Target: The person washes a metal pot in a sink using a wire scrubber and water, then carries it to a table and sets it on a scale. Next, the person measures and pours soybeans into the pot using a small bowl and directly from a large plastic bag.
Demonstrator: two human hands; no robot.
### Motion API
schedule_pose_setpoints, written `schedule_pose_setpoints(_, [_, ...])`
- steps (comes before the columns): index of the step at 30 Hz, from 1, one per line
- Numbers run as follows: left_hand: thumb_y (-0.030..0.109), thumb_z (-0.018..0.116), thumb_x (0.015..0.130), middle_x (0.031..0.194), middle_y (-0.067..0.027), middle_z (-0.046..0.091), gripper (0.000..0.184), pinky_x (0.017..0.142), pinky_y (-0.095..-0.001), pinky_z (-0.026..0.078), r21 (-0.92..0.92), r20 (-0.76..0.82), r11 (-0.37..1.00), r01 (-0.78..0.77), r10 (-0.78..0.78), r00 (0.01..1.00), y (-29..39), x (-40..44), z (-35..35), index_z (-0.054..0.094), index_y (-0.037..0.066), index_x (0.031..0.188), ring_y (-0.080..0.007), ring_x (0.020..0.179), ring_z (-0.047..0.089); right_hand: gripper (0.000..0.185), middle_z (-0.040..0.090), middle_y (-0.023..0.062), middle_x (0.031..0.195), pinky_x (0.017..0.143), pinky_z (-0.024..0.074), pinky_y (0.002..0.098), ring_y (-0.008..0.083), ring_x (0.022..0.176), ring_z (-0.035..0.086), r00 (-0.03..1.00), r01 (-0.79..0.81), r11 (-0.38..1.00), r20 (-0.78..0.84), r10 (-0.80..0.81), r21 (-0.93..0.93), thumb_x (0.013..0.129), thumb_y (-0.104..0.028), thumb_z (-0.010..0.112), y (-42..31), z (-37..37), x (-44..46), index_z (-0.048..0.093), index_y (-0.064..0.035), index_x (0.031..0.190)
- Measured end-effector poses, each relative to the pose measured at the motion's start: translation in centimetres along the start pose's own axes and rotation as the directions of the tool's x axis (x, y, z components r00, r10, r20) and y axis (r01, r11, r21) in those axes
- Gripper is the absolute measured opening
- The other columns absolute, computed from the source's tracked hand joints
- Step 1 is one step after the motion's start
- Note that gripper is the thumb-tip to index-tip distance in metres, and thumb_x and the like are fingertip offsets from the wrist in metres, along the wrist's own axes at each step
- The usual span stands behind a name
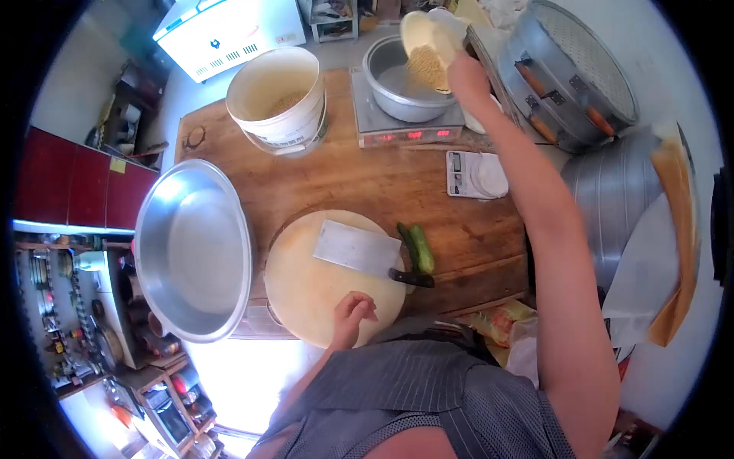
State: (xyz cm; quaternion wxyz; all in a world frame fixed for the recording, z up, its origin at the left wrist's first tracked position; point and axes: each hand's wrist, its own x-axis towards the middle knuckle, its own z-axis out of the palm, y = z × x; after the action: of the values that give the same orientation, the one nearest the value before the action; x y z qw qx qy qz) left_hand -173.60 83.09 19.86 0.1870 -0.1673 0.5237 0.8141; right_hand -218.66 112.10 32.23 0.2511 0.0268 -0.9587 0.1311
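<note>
My right hand (466, 78) grips a cream-coloured bowl (419, 29), tilted above a round metal pot (417, 112). Yellowish beans or grains (428, 67) show at its lower lip, somewhat blurred. The pot stands on a flat digital scale (368, 126) with red lit digits. Over the near part of a round cutting board (294, 283) is my left hand (354, 310), its fingers curled and nothing visible in them. A cleaver (355, 247) lies on that board, its black handle pointing right. Two green cucumbers or similar vegetables (417, 249) lie beside the board.
A white bucket (275, 118) with grains inside stands at the back left. At the table's left edge is a large metal basin (195, 252). A small white kitchen scale (475, 174) sits below my right forearm. Stacked metal steamers (569, 84) stand at right.
</note>
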Motion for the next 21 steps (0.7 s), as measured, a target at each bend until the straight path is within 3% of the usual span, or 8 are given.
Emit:
schedule_pose_setpoints(5, [0.015, 0.052, 0.093, 0.086, -0.0103, 0.060, 0.018, 0.068, -0.0316, 0.052, 0.149, 0.154, 0.984, -0.098, 0.075, 0.985, 1.8, 0.6, 2.0, 0.056, -0.002, 0.097, -0.0176, 0.071, 0.062, 0.013, 0.065, 0.0204, 0.083, 0.062, 0.0554, 0.0443, 0.0358, 0.077, 0.067, 0.972, 0.232, 0.945, 0.023, -0.233, -0.232, 0.084, -0.008, 0.050, -2.9, -4.4, -2.9, 0.062, -0.0026, 0.082])
schedule_pose_setpoints(10, [0.013, 0.051, 0.092, 0.087, -0.0103, 0.060, 0.017, 0.069, -0.0310, 0.052, 0.208, 0.271, 0.976, -0.071, 0.013, 0.963, 1.3, 0.2, 4.1, 0.056, -0.002, 0.097, -0.0180, 0.072, 0.062, 0.012, 0.062, 0.0193, 0.078, 0.058, 0.0551, 0.0423, 0.0329, 0.071, 0.067, 0.979, 0.029, 0.977, -0.194, -0.071, -0.212, 0.084, -0.010, 0.050, 2.9, -9.3, -8.6, 0.057, -0.0002, 0.080])
schedule_pose_setpoints(12, [0.011, 0.050, 0.092, 0.087, -0.0103, 0.060, 0.016, 0.069, -0.0307, 0.052, 0.199, 0.339, 0.977, -0.075, 0.003, 0.941, 0.9, 0.1, 5.4, 0.055, -0.003, 0.096, -0.0180, 0.072, 0.062, 0.021, 0.065, 0.0202, 0.083, 0.055, 0.0531, 0.0388, 0.0317, 0.065, 0.065, 0.987, -0.043, 0.998, -0.149, 0.051, 0.053, 0.085, -0.012, 0.051, 5.4, -12.5, -14.4, 0.057, 0.0060, 0.092])
schedule_pose_setpoints(13, [0.011, 0.050, 0.092, 0.087, -0.0101, 0.060, 0.014, 0.069, -0.0306, 0.052, 0.222, 0.368, 0.972, -0.072, -0.016, 0.930, 0.6, -0.1, 6.1, 0.055, -0.002, 0.097, -0.0176, 0.072, 0.061, 0.020, 0.065, 0.0194, 0.084, 0.063, 0.0529, 0.0405, 0.0301, 0.073, 0.066, 0.930, -0.353, 0.853, 0.041, 0.366, 0.385, 0.084, -0.012, 0.053, 4.5, -15.6, -17.9, 0.057, 0.0063, 0.091])
schedule_pose_setpoints(14, [0.011, 0.050, 0.092, 0.087, -0.0101, 0.060, 0.014, 0.069, -0.0306, 0.052, 0.242, 0.394, 0.969, -0.056, -0.045, 0.918, 0.3, -0.5, 6.8, 0.055, -0.002, 0.097, -0.0176, 0.072, 0.061, 0.019, 0.065, 0.0187, 0.086, 0.070, 0.0526, 0.0421, 0.0284, 0.081, 0.066, 0.765, -0.616, 0.511, 0.302, 0.569, 0.599, 0.083, -0.011, 0.055, 3.7, -18.7, -21.5, 0.058, 0.0067, 0.089])
schedule_pose_setpoints(18, [0.009, 0.053, 0.091, 0.090, -0.0083, 0.059, 0.013, 0.069, -0.0250, 0.048, 0.307, 0.466, 0.951, 0.017, -0.166, 0.869, -1.5, -0.1, 9.7, 0.057, -0.001, 0.099, -0.0140, 0.076, 0.059, 0.021, 0.066, 0.0168, 0.089, 0.074, 0.0513, 0.0400, 0.0258, 0.084, 0.064, 0.648, -0.726, 0.487, 0.244, 0.722, 0.486, 0.081, -0.007, 0.059, 9.7, -13.7, -38.5, 0.061, 0.0051, 0.097])
schedule_pose_setpoints(19, [0.012, 0.053, 0.092, 0.090, -0.0088, 0.059, 0.015, 0.068, -0.0277, 0.050, 0.365, 0.510, 0.931, -0.028, -0.175, 0.843, -2.4, 0.6, 9.6, 0.056, -0.001, 0.100, -0.0155, 0.075, 0.060, 0.020, 0.065, 0.0143, 0.083, 0.055, 0.0531, 0.0330, 0.0197, 0.067, 0.065, 0.697, -0.650, 0.491, 0.197, 0.690, 0.580, 0.085, -0.007, 0.054, 10.8, -11.4, -42.7, 0.058, 0.0058, 0.100])
schedule_pose_setpoints(21, [0.017, 0.055, 0.092, 0.090, -0.0092, 0.059, 0.019, 0.067, -0.0302, 0.052, 0.419, 0.589, 0.904, -0.087, -0.197, 0.784, -3.8, 1.1, 11.7, 0.056, 0.000, 0.100, -0.0168, 0.074, 0.060, 0.024, 0.065, 0.0177, 0.090, 0.051, 0.0580, 0.0325, 0.0232, 0.068, 0.068, 0.393, -0.723, -0.102, 0.528, 0.753, 0.683, 0.088, -0.005, 0.050, 10.0, -12.1, -46.2, 0.055, 0.0074, 0.107])
